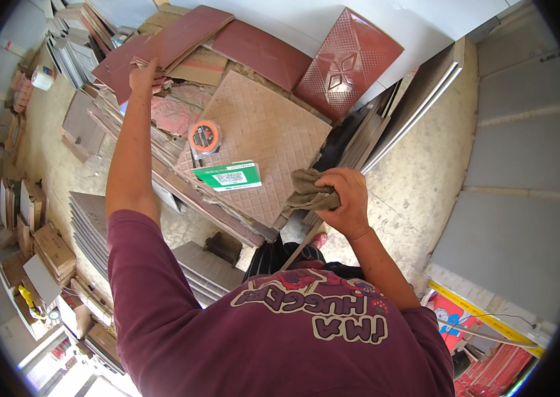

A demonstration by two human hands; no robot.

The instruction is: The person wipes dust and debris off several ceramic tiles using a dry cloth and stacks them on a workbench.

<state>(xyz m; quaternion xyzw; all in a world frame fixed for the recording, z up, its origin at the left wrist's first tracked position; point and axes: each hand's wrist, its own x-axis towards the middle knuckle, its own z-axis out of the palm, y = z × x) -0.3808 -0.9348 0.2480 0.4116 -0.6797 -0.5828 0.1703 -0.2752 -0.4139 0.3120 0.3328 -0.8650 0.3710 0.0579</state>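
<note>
My left arm reaches to the far left. My left hand [144, 78] is closed at the near edge of a dark red tile [190, 32], partly covering it. A crumpled grey-brown cloth [308, 190] is gripped in my right hand [347, 202], just off the near right corner of a beige square tile [270, 126] with a grid texture. On that tile lie a tape measure [205, 137] with an orange ring and a green card [229, 176] with a square printed code. Behind are a plain dark red tile [263, 53] and a dark red tile with a raised diamond pattern [346, 66].
Long boards [419, 109] lean against the wall on the right. Stacked grey tiles [88, 221] stand on the floor at left. Cardboard boxes [53, 250] line the left side. A white roll [43, 77] sits at far left. Crumpled pink wrapping [177, 114] lies beside the beige tile.
</note>
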